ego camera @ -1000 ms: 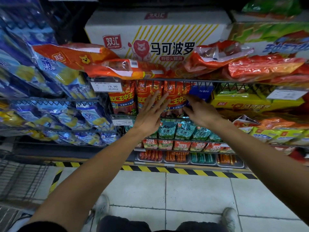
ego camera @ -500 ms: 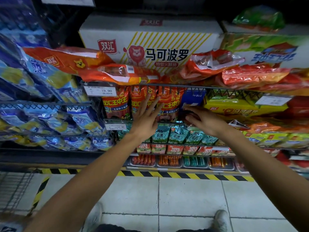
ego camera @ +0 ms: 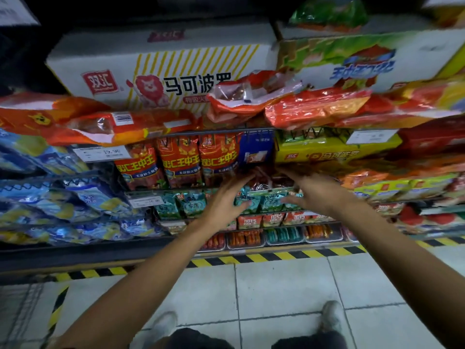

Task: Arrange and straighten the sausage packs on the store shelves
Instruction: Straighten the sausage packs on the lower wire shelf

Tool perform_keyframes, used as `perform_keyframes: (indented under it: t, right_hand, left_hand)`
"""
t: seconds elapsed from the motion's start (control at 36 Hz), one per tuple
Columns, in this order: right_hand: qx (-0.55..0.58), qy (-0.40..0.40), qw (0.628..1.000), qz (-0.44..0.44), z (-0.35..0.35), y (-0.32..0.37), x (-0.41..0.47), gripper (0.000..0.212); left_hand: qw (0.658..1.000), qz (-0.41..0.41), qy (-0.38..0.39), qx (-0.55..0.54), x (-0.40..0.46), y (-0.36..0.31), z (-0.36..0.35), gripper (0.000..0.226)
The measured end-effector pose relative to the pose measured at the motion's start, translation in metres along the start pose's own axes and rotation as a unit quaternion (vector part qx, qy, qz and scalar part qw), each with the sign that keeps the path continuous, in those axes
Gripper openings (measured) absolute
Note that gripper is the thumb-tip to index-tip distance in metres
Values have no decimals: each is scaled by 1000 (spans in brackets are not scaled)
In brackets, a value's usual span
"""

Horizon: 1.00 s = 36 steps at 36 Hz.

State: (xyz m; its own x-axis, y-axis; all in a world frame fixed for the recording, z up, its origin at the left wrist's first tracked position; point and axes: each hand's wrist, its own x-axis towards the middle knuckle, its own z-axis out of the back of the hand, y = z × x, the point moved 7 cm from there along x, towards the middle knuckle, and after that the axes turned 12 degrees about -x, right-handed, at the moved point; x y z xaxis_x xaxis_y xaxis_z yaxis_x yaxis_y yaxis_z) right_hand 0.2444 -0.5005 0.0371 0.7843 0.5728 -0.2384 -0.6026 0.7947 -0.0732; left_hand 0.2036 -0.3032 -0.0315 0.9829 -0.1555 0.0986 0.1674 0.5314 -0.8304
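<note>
Reaching up to the wire shelf, both arms were stretched out in front of the person, and the left hand (ego camera: 224, 200) had its fingers spread wide, palm toward the stock, holding nothing. Over on the right, the right hand (ego camera: 312, 191) was open too, fingers splayed and pointing left toward a dark, blurred pack (ego camera: 264, 181) sitting between the two hands; whether either hand actually touched it could not be told through the motion blur. Just above and left of the left hand stood three red sausage packs (ego camera: 181, 162), upright and side by side on the middle shelf, with a blue pack (ego camera: 255, 152) right beside them. A price tag (ego camera: 102, 153) hung at the shelf edge to their left. Below the hands ran a row of teal packs (ego camera: 191, 204), and lower still small trays of loose sausages (ego camera: 245, 239). On top, orange bags (ego camera: 120, 125) lay flat and untidy in front of a white carton (ego camera: 161, 69). Near the bottom edge, two pale shoes (ego camera: 332, 316) stood on the tiled floor (ego camera: 281, 293).
</note>
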Motion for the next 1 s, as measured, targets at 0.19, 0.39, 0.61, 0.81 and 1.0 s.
perform_keyframes:
  t: [0.19, 0.39, 0.61, 0.81, 1.0]
  right_hand:
    - [-3, -7, 1000, 20, 3, -3, 9, 69]
    - [88, -2, 996, 7, 10, -10, 18, 62]
    - [308, -83, 947, -30, 20, -18, 31, 50]
    - [338, -125, 931, -66, 10, -27, 52, 58]
    - [315, -45, 948, -21, 8, -30, 59, 42]
  left_hand:
    - [996, 51, -61, -36, -2, -17, 2, 66]
    - [988, 94, -93, -79, -1, -24, 2, 58]
    - [957, 78, -204, -192, 2, -20, 17, 17]
    - [960, 69, -199, -187, 20, -17, 23, 18]
    - [963, 84, -186, -178, 37, -16, 22, 24]
